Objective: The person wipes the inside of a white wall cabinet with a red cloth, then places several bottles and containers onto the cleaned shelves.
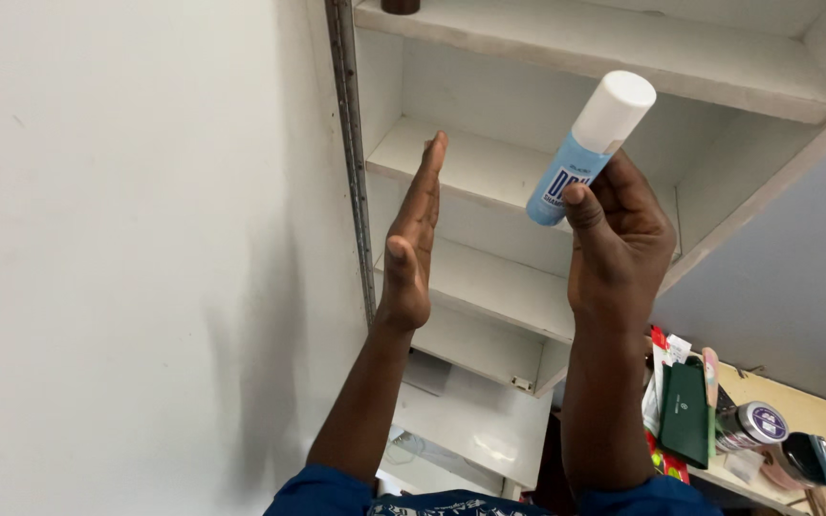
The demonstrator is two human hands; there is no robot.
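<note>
A pale blue cylindrical plastic bottle (576,162) is seen with a white rounded cap and a white label panel printed in dark blue. White paint is worn by the built-in wooden shelves (489,172) and by the flat plaster wall (126,239), on which a soft grey shadow is cast. A strip of dull grey metal hinge (351,143) is shown along the shelf edge. Deep blue is carried by the fabric sleeves (322,495). A dark green rectangular case (685,413) with a small pale emblem is set beside a silver round tin with a purple lid (752,425), on a pale yellow tabletop (805,406)
</note>
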